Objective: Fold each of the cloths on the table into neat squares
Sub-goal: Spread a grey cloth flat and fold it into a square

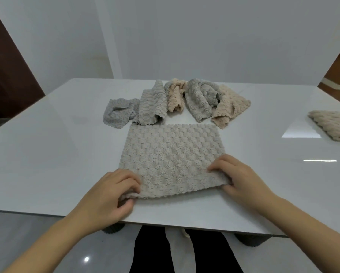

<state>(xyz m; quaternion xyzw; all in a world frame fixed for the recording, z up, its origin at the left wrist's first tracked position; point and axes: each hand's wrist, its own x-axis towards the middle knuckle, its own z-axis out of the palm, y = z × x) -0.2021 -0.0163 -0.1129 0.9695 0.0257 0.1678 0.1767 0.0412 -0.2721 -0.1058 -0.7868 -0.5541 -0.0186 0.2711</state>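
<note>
A: How far along is the folding?
B: Beige cloth flat at 6 o'clock, near corners pinched by left grip and right grip; crumpled pile at 12 unfolded; side cloth at 3 looks folded

We count seven nubbly cloths.
- Beige cloth: near centre, spread flat, near edge lifted.
- Far row, crumpled, each touching the next, left to right: small grey cloth, long grey cloth, peach cloth, bunched grey cloth, tan cloth.
- Cream cloth: far right, lying flat, partly out of view.
</note>
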